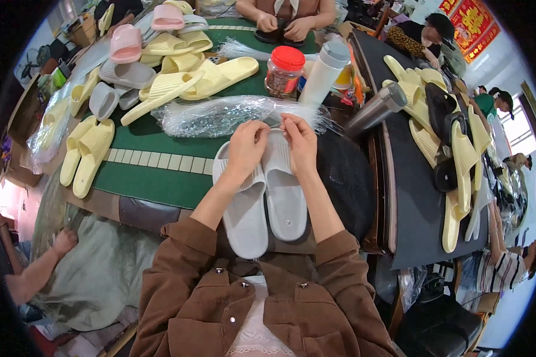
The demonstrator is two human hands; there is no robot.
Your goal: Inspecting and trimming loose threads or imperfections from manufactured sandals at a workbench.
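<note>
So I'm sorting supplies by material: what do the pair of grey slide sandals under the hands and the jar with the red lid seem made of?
The pair of grey slide sandals looks like moulded foam or soft rubber: matte, one-piece, ribbed straps, no seams. The jar with the red lid seems clear plastic, possibly glass: its dark contents show through, and the lid looks like glossy plastic.

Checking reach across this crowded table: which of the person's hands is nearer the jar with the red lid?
Right. The right hand sits just below the red-lidded jar, slightly to its right; the left hand is below it too, but farther off to the left.
</note>
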